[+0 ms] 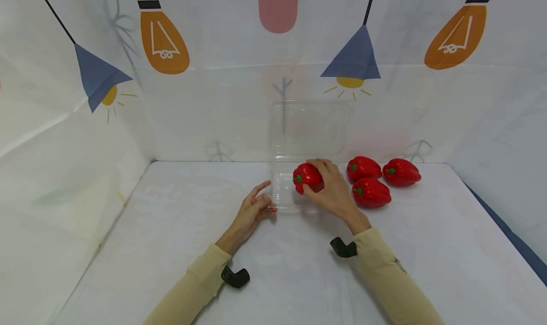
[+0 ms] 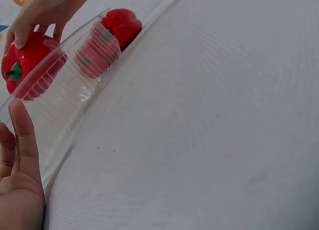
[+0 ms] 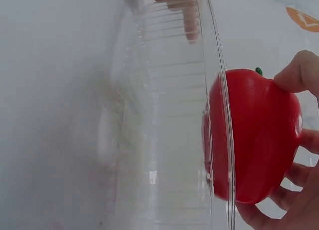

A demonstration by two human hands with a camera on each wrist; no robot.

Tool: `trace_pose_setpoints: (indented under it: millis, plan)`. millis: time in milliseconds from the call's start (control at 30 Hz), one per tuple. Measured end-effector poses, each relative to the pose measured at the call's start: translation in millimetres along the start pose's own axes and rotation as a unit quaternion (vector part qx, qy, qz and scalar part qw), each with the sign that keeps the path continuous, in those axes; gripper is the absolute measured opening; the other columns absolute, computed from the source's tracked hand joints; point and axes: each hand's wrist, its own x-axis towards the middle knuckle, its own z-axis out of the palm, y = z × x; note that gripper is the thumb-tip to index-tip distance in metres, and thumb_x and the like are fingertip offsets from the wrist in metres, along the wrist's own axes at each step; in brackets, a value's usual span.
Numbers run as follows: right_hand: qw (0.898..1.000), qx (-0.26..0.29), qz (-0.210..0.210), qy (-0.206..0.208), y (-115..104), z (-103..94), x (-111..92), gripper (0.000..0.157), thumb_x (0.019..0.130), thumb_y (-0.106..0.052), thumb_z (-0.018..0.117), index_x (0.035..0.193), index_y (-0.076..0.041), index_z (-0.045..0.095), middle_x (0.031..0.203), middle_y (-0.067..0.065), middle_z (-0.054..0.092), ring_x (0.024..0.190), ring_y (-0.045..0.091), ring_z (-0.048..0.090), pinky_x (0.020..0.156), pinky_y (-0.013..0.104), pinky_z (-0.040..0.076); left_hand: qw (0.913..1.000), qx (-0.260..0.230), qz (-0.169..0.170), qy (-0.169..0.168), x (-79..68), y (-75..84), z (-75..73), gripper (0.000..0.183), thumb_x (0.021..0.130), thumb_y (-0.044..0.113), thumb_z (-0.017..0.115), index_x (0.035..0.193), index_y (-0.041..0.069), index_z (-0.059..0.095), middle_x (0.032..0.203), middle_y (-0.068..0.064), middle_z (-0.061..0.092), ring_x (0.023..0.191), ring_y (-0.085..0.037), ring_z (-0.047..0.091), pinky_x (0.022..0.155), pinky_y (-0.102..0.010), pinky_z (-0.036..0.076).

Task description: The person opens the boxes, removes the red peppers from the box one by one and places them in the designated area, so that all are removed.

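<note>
My right hand [image 1: 331,190] grips a red bell pepper [image 1: 306,177] with a green stem, thumb on the near side and fingers over the far side. The pepper is at the mouth of a clear plastic clamshell box [image 1: 279,199], its lower part dipping past the rim [image 3: 229,140] in the right wrist view. The box's lid [image 1: 314,128] stands raised at the back. My left hand [image 1: 252,213] is at the box's left side, fingers mostly extended; in the left wrist view a fingertip [image 2: 21,113] meets the clear rim.
Three more red bell peppers lie right of the box: one at the back [image 1: 363,168], one farther right [image 1: 401,172] and one nearer [image 1: 371,192]. A white cloth covers the table [image 1: 282,277]. Behind stands a printed fabric wall [image 1: 222,102].
</note>
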Motion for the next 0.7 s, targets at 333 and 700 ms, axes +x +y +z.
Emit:
trace_pose_setpoints:
  millis: [333, 700]
  plan:
    - [1.000, 0.009, -0.004, 0.008, 10.2, -16.7, -12.1, 0.072, 0.073, -0.025, 0.075, 0.137, -0.021, 0.043, 0.140, 0.008, 0.042, 0.125, 0.027, 0.043, 0.090, 0.052, 0.051, 0.9999, -0.008, 0.003, -0.014, -0.5, -0.2, 1.0, 0.063, 0.093, -0.006, 0.043, 0.149, 0.006, 0.019, 0.079, 0.004, 0.058, 0.076, -0.010, 0.065, 0.072, -0.023, 0.056]
    - [0.999, 0.015, -0.012, 0.026, 22.1, -31.8, -20.8, 0.078, 0.068, -0.021, 0.080, 0.137, -0.019, 0.044, 0.139, 0.008, 0.043, 0.125, 0.027, 0.042, 0.088, 0.055, 0.051, 0.9997, -0.003, -0.003, -0.023, -0.9, 0.5, -0.3, 0.064, 0.094, -0.004, 0.047, 0.150, 0.006, 0.017, 0.081, 0.002, 0.060, 0.079, -0.011, 0.067, 0.075, -0.023, 0.056]
